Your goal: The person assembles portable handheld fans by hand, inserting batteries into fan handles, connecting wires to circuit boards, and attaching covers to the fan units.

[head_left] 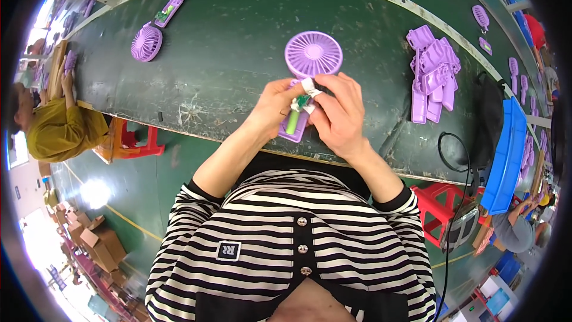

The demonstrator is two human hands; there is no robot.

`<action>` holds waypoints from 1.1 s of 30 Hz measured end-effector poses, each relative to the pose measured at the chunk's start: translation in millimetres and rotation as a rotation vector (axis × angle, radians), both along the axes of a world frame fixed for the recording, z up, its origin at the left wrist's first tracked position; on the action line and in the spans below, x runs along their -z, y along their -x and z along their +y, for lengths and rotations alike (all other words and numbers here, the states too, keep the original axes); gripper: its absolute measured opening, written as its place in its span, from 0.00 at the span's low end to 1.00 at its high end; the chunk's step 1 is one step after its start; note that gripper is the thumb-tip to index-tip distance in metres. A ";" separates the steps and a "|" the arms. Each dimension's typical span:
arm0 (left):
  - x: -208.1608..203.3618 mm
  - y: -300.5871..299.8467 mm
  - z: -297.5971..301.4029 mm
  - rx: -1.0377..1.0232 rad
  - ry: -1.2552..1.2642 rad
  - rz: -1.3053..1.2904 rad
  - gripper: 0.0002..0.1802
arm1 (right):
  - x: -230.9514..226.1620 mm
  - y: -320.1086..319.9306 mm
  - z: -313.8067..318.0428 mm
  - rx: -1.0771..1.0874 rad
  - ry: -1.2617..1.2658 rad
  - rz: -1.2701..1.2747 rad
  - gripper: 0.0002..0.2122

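A purple handheld fan (313, 53) lies on the green worktable in front of me, its round grille pointing away. Its handle (300, 130) is uncovered, showing a light green cylindrical battery (292, 122) and a small green circuit board (302, 101). My left hand (274, 104) is closed at the left of the handle, near the fan's neck. From the right, my right hand (342, 113) pinches at the circuit board. White wrapping covers some fingertips of my hands. The fingers partly hide the board and the exact contact.
Purple plastic shells (434, 74) are heaped at the right. Another purple fan (146, 43) with an uncovered handle lies at the left. A blue bin (503, 155) and black cable (441, 143) are at the right edge. A co-worker in a yellow top (68, 131) sits at the left.
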State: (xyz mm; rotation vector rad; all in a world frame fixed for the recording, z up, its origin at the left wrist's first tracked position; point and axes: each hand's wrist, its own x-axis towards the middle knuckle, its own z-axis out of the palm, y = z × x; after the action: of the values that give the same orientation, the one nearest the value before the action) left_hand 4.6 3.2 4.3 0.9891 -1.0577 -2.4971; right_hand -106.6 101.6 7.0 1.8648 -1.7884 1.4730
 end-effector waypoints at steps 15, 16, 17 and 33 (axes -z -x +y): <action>-1.6 -6.4 2.9 0.263 -0.199 0.058 0.09 | -38.2 17.7 6.5 -0.318 -0.361 0.008 0.11; -2.2 -5.3 1.9 0.282 -0.270 0.039 0.09 | -39.6 18.3 7.5 -0.348 -0.398 -0.030 0.10; -1.4 -5.1 3.5 0.280 -0.271 0.039 0.09 | -39.1 17.9 7.7 -0.350 -0.399 -0.030 0.10; -10.5 -6.6 9.9 0.250 -0.247 0.040 0.12 | -36.6 20.2 2.1 -0.298 -0.390 -0.020 0.08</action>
State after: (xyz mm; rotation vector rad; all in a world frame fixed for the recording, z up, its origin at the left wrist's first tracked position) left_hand 11.2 13.1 14.9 0.9137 -0.9280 -2.8945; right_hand -126.7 103.7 43.6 2.4014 -1.9911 1.2989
